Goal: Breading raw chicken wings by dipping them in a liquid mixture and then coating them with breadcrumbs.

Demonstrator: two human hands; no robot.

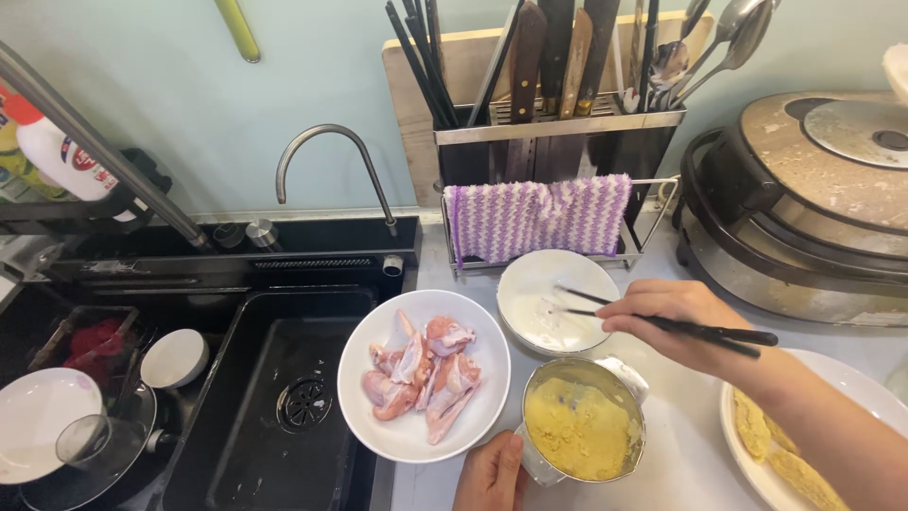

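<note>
On the pale surface (681, 454), a round white plate (378, 431) holds raw chicken wings (423, 374). Beside it, the left hand (492, 473) grips a steel cup (632, 374) of yellow batter (577, 431). The right hand's (676, 317) fingers pinch black chopsticks (681, 325) over a floured white bowl (530, 284).

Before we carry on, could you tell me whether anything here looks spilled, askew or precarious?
Yes: the white bowl of raw chicken wings sits on the counter edge, its left side overhanging the black sink. The left hand steadies the metal cup of yellow crumbs; nothing looks spilled.
</note>
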